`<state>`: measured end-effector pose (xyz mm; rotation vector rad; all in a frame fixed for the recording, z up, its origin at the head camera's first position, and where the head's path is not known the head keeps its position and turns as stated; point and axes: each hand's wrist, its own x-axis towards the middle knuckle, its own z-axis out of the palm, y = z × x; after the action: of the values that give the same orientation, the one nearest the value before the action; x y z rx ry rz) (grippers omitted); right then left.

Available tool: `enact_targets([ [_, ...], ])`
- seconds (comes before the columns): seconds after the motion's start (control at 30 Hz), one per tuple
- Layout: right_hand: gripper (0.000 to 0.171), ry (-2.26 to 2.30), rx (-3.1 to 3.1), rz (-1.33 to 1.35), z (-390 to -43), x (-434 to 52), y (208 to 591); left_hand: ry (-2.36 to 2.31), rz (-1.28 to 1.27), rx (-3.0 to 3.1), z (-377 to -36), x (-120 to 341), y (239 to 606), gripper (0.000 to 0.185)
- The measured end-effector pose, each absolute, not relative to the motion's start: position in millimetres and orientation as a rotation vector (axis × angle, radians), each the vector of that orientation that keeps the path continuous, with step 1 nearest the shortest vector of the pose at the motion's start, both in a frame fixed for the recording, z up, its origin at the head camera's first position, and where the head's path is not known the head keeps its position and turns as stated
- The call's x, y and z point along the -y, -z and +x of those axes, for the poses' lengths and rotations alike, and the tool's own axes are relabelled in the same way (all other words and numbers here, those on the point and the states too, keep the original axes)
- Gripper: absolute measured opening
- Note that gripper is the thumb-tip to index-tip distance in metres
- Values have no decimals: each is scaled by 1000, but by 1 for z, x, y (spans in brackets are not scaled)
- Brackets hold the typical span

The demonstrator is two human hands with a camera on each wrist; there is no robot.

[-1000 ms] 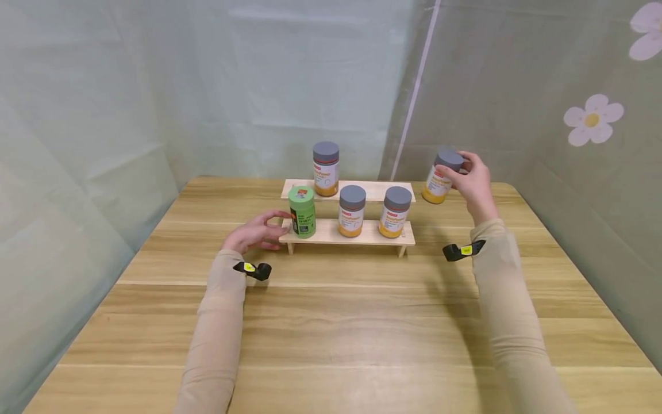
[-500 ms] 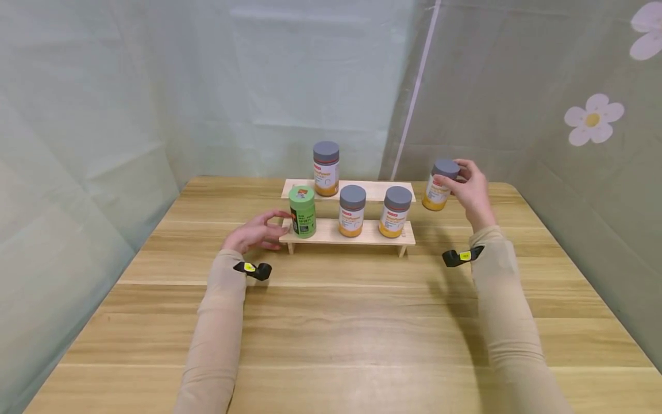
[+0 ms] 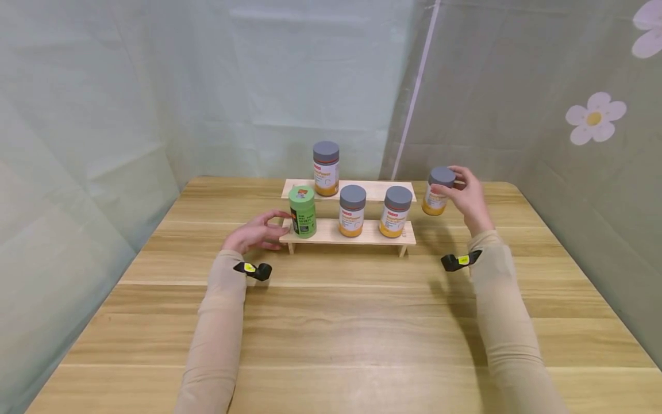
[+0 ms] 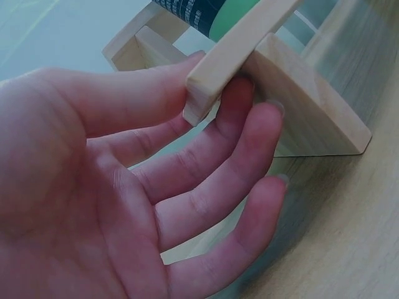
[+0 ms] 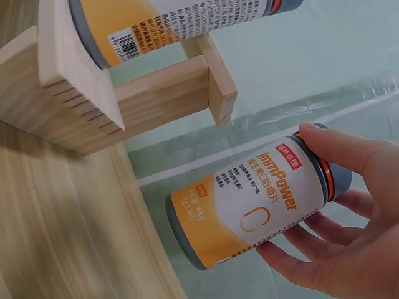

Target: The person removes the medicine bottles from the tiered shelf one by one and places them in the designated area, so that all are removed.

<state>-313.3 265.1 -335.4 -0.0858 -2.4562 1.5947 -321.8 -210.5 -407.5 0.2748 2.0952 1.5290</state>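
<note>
In the head view, my left hand (image 3: 257, 231) grips the left end of a two-tier wooden rack (image 3: 326, 232). The left wrist view shows the thumb on the plank (image 4: 240, 59) and curled fingers beneath it. Close by, a green jar (image 3: 302, 213) stands on the lower tier. My right hand (image 3: 469, 198) holds a supplement bottle (image 3: 436, 194) with a grey lid, right of the rack and apart from it. In the right wrist view that bottle (image 5: 249, 199) has a white and orange label, and the thumb and fingers grip it near its lid.
Two matching bottles, a middle one (image 3: 351, 213) and a right one (image 3: 395, 214), stand on the lower tier. Another bottle (image 3: 326, 169) stands at the left of the upper tier (image 3: 377, 188). Behind the wooden table (image 3: 331, 322) hangs a pale curtain (image 3: 310, 69).
My right hand has brought its bottle lower and slightly left, toward the rack, and the bottle is more upright. The left hand and the standing containers have not moved.
</note>
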Motion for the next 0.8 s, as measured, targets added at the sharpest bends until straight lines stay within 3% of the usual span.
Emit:
enact_targets([
  [0.8, 68, -1570, 2589, -36, -315, -268, 363, -1527, 264, -2066, -322, 209, 407, 58],
])
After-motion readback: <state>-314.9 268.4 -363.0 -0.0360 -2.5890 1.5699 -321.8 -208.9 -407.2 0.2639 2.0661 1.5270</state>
